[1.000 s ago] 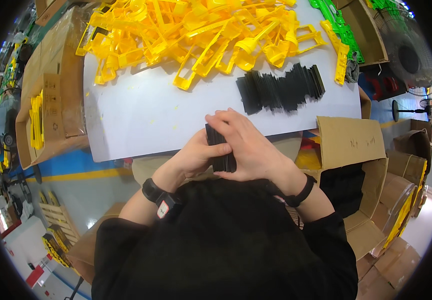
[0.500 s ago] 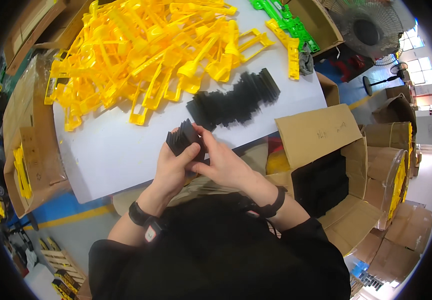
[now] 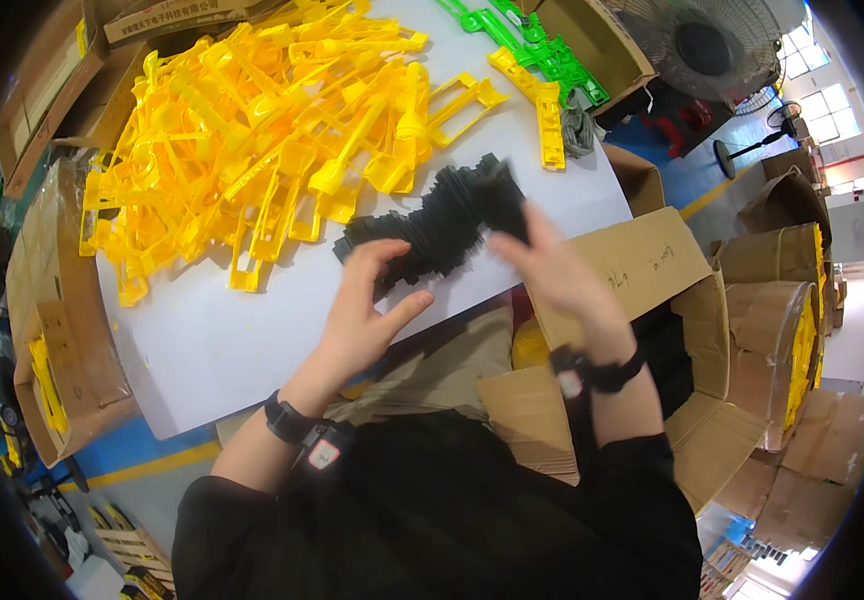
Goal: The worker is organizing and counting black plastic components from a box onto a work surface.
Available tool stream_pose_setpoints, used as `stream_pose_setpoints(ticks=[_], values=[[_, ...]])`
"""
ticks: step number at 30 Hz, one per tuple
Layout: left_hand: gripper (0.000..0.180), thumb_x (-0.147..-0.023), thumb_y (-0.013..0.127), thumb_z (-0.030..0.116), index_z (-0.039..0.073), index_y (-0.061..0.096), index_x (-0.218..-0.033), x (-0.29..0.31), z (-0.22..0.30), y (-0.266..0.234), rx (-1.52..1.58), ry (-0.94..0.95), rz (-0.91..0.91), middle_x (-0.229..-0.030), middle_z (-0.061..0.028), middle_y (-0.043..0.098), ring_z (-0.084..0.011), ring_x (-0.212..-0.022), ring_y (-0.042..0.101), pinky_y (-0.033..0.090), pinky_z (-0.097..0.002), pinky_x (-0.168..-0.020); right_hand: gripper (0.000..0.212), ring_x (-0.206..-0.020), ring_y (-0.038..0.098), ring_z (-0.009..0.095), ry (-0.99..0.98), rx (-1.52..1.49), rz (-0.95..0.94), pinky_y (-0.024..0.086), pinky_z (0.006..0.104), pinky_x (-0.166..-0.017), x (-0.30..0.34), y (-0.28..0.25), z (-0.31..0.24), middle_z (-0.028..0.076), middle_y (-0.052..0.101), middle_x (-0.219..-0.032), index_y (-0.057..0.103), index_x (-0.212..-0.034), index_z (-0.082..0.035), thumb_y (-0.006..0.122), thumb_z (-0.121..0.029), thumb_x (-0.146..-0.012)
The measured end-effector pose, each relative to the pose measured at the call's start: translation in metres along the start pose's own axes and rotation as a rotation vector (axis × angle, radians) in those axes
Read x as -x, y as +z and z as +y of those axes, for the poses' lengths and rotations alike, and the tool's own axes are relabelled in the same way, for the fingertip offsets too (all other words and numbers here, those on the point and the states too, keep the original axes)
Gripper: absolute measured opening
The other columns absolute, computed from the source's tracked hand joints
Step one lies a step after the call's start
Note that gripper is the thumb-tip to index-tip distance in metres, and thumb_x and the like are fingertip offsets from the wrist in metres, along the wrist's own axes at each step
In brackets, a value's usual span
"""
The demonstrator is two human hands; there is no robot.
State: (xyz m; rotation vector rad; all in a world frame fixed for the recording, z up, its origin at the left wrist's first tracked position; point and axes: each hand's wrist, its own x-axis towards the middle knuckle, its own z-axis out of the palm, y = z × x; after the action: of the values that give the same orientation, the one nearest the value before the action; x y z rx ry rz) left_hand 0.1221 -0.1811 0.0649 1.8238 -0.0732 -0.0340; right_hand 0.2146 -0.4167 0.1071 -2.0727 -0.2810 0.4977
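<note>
A long, uneven row of thin black plates lies on the white table, packed face to face. My left hand is at the near left end of the row, its thumb and fingers spread apart, with the fingertips at the plates. At the right end is my right hand, smeared by motion. Its thumb and forefinger are around the end plates, which are blurred too, and whether it grips them is unclear. Both wrists wear black straps.
A big heap of yellow plastic frames covers the table's far left. Green plastic parts and a yellow piece lie far right. An open carton holding black material stands right of the table. A fan stands beyond; cartons flank the left side.
The bundle of black plates held between both hands has left them. My hands have parted: the right moved right to the row's end, the left opened beside the row. The whole view shifted slightly.
</note>
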Motion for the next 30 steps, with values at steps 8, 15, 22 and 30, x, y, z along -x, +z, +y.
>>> stream_pose_setpoints(ticks=[8,15,22,30], values=[[0.073,-0.069,0.08,0.042,0.017,0.052,-0.131,-0.006,-0.04,0.023,-0.865,0.258,0.138,-0.147,-0.0207,0.027,-0.0454,-0.139,0.018,0.014,-0.056,-0.113,0.068,-0.113,0.052,0.043,0.081,0.647,-0.004,0.044,0.0427,-0.096,-0.093,-0.056,0.096,0.031,0.054,-0.117,0.047,-0.122,0.009,0.069,-0.041,-0.082],[0.079,-0.07,0.081,0.039,0.014,0.043,-0.135,0.002,-0.058,0.028,-0.874,0.248,0.207,-0.149,-0.0207,0.024,-0.0469,-0.139,0.016,0.019,-0.0552,-0.113,0.074,-0.115,0.051,0.043,-0.04,0.479,0.16,0.041,0.0445,-0.1,-0.09,-0.057,0.095,0.028,0.052,-0.121,0.051,-0.127,0.001,0.072,-0.049,-0.077],[0.071,-0.075,0.078,0.031,0.008,0.042,-0.132,-0.001,-0.061,0.029,-0.878,0.284,0.197,-0.148,-0.0202,0.026,-0.0437,-0.139,0.02,0.019,-0.053,-0.114,0.077,-0.12,0.05,0.04,0.005,0.706,0.081,0.04,0.04,-0.101,-0.061,-0.101,0.073,0.027,0.051,-0.129,0.043,-0.133,0.004,0.066,-0.05,-0.084],[0.055,-0.084,0.07,0.017,-0.001,0.042,-0.127,0.003,-0.056,0.03,-0.922,0.316,0.174,-0.141,-0.023,0.032,-0.0428,-0.135,0.025,0.021,-0.0523,-0.112,0.041,-0.086,0.059,0.01,-0.029,-0.071,0.579,0.047,0.0241,-0.073,0.138,-0.184,0.088,0.003,0.065,-0.096,0.056,-0.126,-0.003,0.061,-0.027,-0.093]])
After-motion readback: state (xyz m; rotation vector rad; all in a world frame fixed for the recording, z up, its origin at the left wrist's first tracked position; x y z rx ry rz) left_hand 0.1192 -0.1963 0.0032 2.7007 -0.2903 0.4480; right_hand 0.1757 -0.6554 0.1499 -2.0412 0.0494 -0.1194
